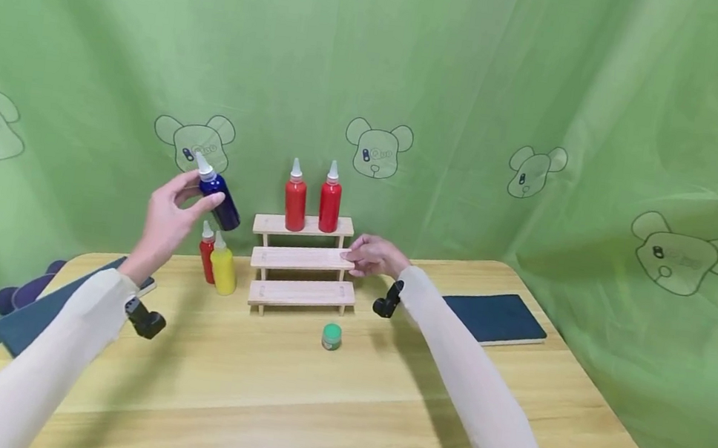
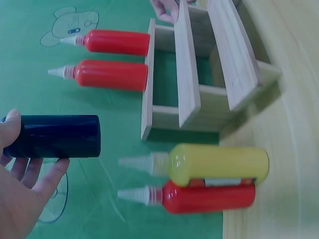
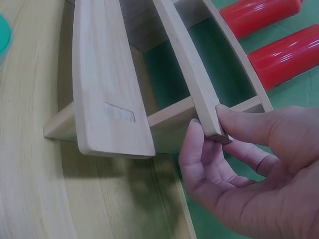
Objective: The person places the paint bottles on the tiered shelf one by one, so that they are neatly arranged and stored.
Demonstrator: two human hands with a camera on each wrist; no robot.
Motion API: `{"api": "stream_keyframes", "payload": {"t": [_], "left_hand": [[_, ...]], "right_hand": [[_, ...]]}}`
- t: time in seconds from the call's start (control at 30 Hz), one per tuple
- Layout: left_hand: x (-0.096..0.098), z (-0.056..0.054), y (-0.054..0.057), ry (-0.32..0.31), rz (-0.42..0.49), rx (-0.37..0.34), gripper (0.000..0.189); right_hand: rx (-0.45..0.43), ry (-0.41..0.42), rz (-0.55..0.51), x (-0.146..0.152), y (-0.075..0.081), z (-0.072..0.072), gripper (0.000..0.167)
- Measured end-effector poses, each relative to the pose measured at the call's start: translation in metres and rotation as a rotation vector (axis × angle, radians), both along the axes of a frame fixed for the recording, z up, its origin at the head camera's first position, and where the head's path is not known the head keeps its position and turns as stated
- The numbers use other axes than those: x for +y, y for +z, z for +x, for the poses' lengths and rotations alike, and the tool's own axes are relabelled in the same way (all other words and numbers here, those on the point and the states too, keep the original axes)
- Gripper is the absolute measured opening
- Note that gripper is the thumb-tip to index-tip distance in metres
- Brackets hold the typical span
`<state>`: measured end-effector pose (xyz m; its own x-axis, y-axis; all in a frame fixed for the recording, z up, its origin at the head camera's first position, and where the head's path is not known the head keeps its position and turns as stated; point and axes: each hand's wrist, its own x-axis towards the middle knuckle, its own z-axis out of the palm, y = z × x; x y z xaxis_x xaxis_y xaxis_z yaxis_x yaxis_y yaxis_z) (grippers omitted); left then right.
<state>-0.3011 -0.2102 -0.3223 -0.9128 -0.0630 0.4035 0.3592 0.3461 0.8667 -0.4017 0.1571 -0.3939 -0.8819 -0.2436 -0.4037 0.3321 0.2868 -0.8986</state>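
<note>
My left hand (image 1: 169, 214) holds a dark blue squeeze bottle (image 1: 221, 201) with a clear pointed cap, tilted in the air left of a three-step wooden rack (image 1: 302, 293). In the left wrist view, thumb and fingers curl round the blue bottle (image 2: 60, 136). My right hand (image 1: 376, 257) pinches the right end of the rack's middle step (image 3: 209, 117) between thumb and fingers. Two red bottles (image 1: 295, 205) stand upright on the top step. Below the left hand, a yellow bottle (image 1: 223, 268) and another red bottle (image 1: 206, 257) stand side by side on the table.
A small jar with a green lid (image 1: 332, 336) sits in front of the rack. At the right lies a dark blue book (image 1: 495, 318); another dark book (image 1: 44, 320) lies under the left forearm, beside a purple object (image 1: 31, 290). A green curtain (image 1: 459, 64) hangs behind the table.
</note>
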Motion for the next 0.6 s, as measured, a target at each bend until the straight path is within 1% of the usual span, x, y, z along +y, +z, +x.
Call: {"api": "stream_keyframes", "payload": {"t": [0.1, 0.23, 0.6], "left_hand": [[0.008, -0.005, -0.003, -0.046, -0.007, -0.021, 0.063], [0.021, -0.01, -0.008, -0.101, -0.018, -0.031, 0.061], [0.065, -0.024, -0.028, -0.185, -0.032, -0.034, 0.057]], "right_hand": [[-0.003, 0.0, 0.006, 0.0, -0.001, 0.002, 0.021], [-0.012, 0.009, 0.013, 0.001, -0.002, 0.0, 0.021], [-0.005, 0.021, 0.027, 0.001, -0.001, -0.001, 0.02]]}}
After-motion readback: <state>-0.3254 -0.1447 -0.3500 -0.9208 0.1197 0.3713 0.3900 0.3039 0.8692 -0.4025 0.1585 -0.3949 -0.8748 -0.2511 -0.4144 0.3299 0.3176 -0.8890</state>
